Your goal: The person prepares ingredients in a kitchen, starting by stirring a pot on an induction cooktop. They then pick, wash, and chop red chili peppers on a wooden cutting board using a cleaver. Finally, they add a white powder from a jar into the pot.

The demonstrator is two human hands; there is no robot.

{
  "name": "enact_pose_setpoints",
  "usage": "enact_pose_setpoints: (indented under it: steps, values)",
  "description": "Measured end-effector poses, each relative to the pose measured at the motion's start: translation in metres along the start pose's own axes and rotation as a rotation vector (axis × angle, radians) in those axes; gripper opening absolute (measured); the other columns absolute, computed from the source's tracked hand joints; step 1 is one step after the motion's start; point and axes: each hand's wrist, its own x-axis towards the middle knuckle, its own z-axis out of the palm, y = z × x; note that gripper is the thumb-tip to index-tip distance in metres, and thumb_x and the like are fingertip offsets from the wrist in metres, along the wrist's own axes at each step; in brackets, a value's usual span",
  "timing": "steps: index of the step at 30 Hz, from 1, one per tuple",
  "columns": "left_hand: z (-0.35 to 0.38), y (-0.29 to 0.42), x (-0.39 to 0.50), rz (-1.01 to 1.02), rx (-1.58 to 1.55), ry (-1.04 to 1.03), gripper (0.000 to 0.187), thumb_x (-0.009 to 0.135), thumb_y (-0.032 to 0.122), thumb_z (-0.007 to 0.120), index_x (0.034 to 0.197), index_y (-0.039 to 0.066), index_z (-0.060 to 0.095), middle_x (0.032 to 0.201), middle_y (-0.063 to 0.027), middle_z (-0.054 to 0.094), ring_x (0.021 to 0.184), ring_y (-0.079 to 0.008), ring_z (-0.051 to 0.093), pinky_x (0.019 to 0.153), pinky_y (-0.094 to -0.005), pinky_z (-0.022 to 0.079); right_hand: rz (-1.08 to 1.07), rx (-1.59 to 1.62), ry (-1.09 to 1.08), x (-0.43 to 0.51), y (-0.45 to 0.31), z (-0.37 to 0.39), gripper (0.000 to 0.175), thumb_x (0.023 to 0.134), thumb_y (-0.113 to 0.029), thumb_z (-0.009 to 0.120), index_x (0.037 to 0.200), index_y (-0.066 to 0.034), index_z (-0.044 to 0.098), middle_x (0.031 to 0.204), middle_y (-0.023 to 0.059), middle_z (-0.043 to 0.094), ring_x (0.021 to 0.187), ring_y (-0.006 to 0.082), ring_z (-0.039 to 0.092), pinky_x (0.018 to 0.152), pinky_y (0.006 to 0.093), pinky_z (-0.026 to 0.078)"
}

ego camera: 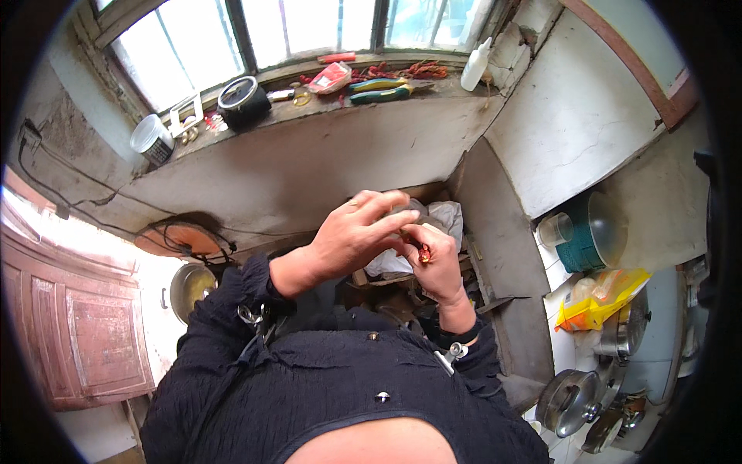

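Note:
In front of my chest, my two hands meet above a box of papers and white plastic. My right hand (435,261) is closed around a small red and gold item (425,253), perhaps a foil or cord piece, whose end shows at the fist. My left hand (362,229) reaches over it from the left, a ring on one finger. Its fingers are slightly blurred, with the thumb side close to the right hand's fingers. Whether the left fingertips pinch anything cannot be made out. A crumpled white plastic bag (447,217) lies just behind the hands.
The window sill holds pliers (379,94), red cords (428,70), a red and white packet (330,78), a black tin (244,103), a plastic cup (152,139) and a white squeeze bottle (476,66). Pots (568,400) and a yellow bag (603,296) stand at right, a metal pot (194,290) at left.

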Motion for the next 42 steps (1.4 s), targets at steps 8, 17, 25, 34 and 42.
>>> enact_pose_setpoints:
  steps: [8,17,25,34,42]
  values:
    - [-0.005,0.013,-0.013,-0.102,-0.128,-0.225,0.015,0.069,0.013,0.072,0.079,0.008,0.063,0.069,-0.0053,0.050,0.069,-0.0251,0.052,0.061,-0.0351,0.046,-0.118,-0.256,-0.027,-0.019,-0.022,-0.004,0.015,0.072,-0.015,0.071,0.081,-0.0060,0.063,0.066,0.0096,0.059,0.061,0.0261,0.056,0.056,0.0342,0.045]
    - [0.025,-0.014,-0.035,-0.785,-1.279,-0.428,0.008,0.079,0.010,0.070,0.083,0.003,0.069,0.076,-0.0023,0.063,0.077,-0.0081,0.056,0.069,-0.0251,0.046,0.397,0.832,-0.273,-0.043,0.026,-0.017,0.008,0.084,-0.004,0.060,0.086,0.0032,0.063,0.074,0.0040,0.061,0.070,0.0103,0.058,0.064,0.0235,0.047]
    - [0.056,-0.040,-0.018,-0.175,-0.393,-1.063,0.051,0.069,0.023,0.075,0.113,0.003,0.058,0.112,-0.0177,0.059,0.105,-0.0343,0.055,0.089,-0.0405,0.045,0.602,1.198,0.198,-0.112,0.106,-0.013,0.013,0.089,-0.013,0.059,0.098,-0.0032,0.057,0.074,0.0057,0.056,0.067,0.0176,0.058,0.049,0.0234,0.046]
    - [0.030,-0.214,0.172,-0.440,0.365,0.068,0.019,0.081,0.018,0.062,0.094,0.005,0.067,0.089,-0.0148,0.065,0.082,-0.0299,0.063,0.074,-0.0386,0.050,0.815,1.010,0.329,-0.146,0.140,0.009,0.026,0.092,-0.020,0.056,0.100,0.0032,0.062,0.086,0.0120,0.066,0.079,0.0175,0.063,0.070,0.0252,0.048]
    - [0.046,-0.266,0.204,-0.470,0.373,0.037,0.018,0.081,0.017,0.062,0.092,0.005,0.068,0.075,-0.0116,0.067,0.069,-0.0245,0.065,0.065,-0.0339,0.051,0.753,1.025,0.202,-0.131,0.142,0.003,0.031,0.093,-0.023,0.055,0.100,0.0060,0.060,0.061,0.0056,0.057,0.074,0.0215,0.064,0.079,0.0330,0.048]
